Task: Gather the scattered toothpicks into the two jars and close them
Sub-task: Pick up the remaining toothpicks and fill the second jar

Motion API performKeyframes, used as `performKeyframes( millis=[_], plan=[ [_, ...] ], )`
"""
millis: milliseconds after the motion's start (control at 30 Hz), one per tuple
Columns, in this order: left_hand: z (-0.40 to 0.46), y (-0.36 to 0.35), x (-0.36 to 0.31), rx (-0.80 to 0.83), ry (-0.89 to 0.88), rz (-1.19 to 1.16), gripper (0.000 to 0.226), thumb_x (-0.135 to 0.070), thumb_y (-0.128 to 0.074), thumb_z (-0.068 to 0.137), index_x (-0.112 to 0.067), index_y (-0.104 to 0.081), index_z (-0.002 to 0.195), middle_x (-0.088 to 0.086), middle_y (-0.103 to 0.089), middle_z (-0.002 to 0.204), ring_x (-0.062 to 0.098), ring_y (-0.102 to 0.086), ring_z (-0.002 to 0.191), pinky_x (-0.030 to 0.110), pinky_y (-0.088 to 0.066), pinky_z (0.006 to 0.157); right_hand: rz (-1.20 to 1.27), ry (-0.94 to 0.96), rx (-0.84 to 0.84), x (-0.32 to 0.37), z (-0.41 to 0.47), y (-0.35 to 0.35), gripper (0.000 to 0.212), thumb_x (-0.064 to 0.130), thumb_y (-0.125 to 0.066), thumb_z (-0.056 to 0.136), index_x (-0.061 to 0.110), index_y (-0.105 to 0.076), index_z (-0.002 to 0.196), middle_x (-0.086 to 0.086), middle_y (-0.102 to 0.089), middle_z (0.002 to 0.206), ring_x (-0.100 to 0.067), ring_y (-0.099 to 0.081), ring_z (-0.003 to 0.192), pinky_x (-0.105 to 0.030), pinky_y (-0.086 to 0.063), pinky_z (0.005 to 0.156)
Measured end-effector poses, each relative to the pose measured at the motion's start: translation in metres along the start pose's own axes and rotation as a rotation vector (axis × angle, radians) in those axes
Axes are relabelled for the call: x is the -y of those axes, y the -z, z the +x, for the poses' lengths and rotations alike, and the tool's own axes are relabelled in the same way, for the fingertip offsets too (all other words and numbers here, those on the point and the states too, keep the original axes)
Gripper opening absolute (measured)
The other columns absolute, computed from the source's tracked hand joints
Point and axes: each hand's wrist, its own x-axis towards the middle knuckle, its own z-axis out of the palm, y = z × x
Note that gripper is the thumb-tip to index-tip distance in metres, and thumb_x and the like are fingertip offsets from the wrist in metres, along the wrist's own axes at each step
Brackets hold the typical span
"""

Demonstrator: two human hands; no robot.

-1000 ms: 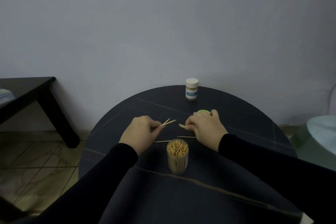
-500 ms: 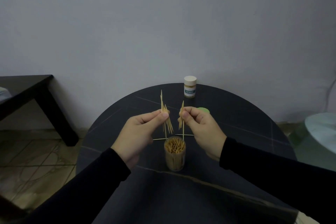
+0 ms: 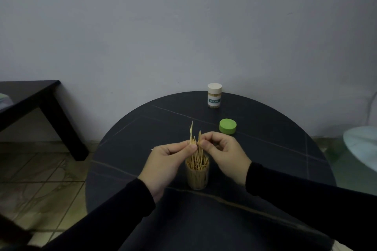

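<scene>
Above open jar (image 3: 197,175), toothpicks (image 3: 195,144) pinched upright, left hand (image 3: 166,164), right hand (image 3: 224,152)

The open jar (image 3: 197,175) hides the toothpicks' (image 3: 195,144) lower ends (count unreadable); side table (image 3: 30,96) cut off left.

Capped jar (image 3: 214,96) at table's far edge: teal label reads "TOOTHPICK" (small, slightly blurred).

We see a round, dark bench (image 3: 142,169) with thin pale lines across its top. An open jar (image 3: 197,175) full of toothpicks stands near the middle. A green lid (image 3: 227,126) lies flat further back. A closed jar (image 3: 214,96) with a pale cap stands at the far edge.
</scene>
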Motion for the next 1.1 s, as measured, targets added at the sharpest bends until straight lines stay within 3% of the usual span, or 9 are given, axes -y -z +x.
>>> performKeyframes(
  millis=[100, 333, 467, 667, 800, 967, 1100],
  plan=[
    [0.001, 0.005, 0.001, 0.045, -0.021, 0.046, 0.016, -0.014, -0.066, 0.086, -0.016, -0.076, 0.098, -0.001, -0.075, 0.094, 0.004, -0.068, 0.095, 0.016, -0.047, 0.080, -0.066, 0.039, 0.047, 0.000, 0.001, 0.010, 0.013, 0.007, -0.060, 0.091, 0.019, -0.066, 0.086, 0.004, -0.065, 0.085, -0.001, -0.062, 0.080, -0.017, -0.050, 0.074],
    [0.004, 0.012, 0.001, 0.096, -0.005, 0.126, 0.015, -0.020, -0.074, 0.079, -0.016, -0.078, 0.092, 0.000, -0.075, 0.095, 0.012, -0.068, 0.097, 0.026, -0.048, 0.089, -0.169, 0.177, 0.100, -0.004, 0.005, 0.019, 0.013, 0.014, -0.071, 0.083, 0.022, -0.065, 0.075, 0.009, -0.061, 0.077, -0.008, -0.059, 0.079, -0.023, -0.048, 0.080],
    [0.009, 0.016, 0.001, 0.094, -0.067, 0.309, 0.016, -0.033, -0.076, 0.070, -0.025, -0.080, 0.083, -0.003, -0.070, 0.090, 0.007, -0.066, 0.088, 0.025, -0.049, 0.083, -0.191, 0.193, 0.136, -0.006, 0.006, 0.023, 0.012, 0.015, -0.072, 0.081, 0.022, -0.066, 0.074, 0.009, -0.061, 0.079, -0.012, -0.059, 0.080, -0.031, -0.051, 0.083],
    [0.013, 0.025, -0.003, 0.161, -0.184, 0.653, 0.009, -0.040, -0.070, 0.081, -0.045, -0.075, 0.086, -0.011, -0.061, 0.090, 0.004, -0.058, 0.089, 0.027, -0.049, 0.083, -0.203, 0.223, 0.155, -0.009, 0.004, 0.021, 0.011, 0.039, -0.067, 0.076, 0.029, -0.067, 0.079, 0.015, -0.063, 0.081, -0.007, -0.061, 0.081, -0.020, -0.049, 0.080],
    [0.013, 0.026, -0.004, 0.140, -0.244, 0.657, 0.010, -0.040, -0.069, 0.082, -0.048, -0.074, 0.085, -0.008, -0.061, 0.084, 0.006, -0.059, 0.083, 0.028, -0.050, 0.079, -0.205, 0.262, 0.161, -0.012, 0.003, 0.020, 0.018, 0.037, -0.065, 0.079, 0.027, -0.064, 0.094, 0.016, -0.062, 0.083, -0.009, -0.060, 0.083, -0.021, -0.049, 0.082],
    [0.013, 0.027, -0.005, 0.112, -0.286, 0.654, 0.009, -0.036, -0.072, 0.081, -0.043, -0.076, 0.082, -0.006, -0.060, 0.076, 0.003, -0.056, 0.071, 0.015, -0.043, 0.063, -0.222, 0.344, 0.089, -0.009, 0.004, 0.018, 0.026, 0.037, -0.066, 0.081, 0.030, -0.063, 0.105, 0.010, -0.059, 0.078, -0.010, -0.059, 0.079, -0.020, -0.049, 0.080],
    [0.012, 0.024, -0.002, 0.152, -0.275, 0.689, 0.015, -0.033, -0.074, 0.080, -0.047, -0.074, 0.075, -0.008, -0.058, 0.072, 0.000, -0.054, 0.067, 0.013, -0.041, 0.062, -0.239, 0.384, 0.038, -0.005, 0.005, 0.014, 0.018, 0.040, -0.065, 0.081, 0.030, -0.068, 0.095, 0.007, -0.062, 0.080, -0.011, -0.059, 0.079, -0.025, -0.051, 0.077]
  ],
)
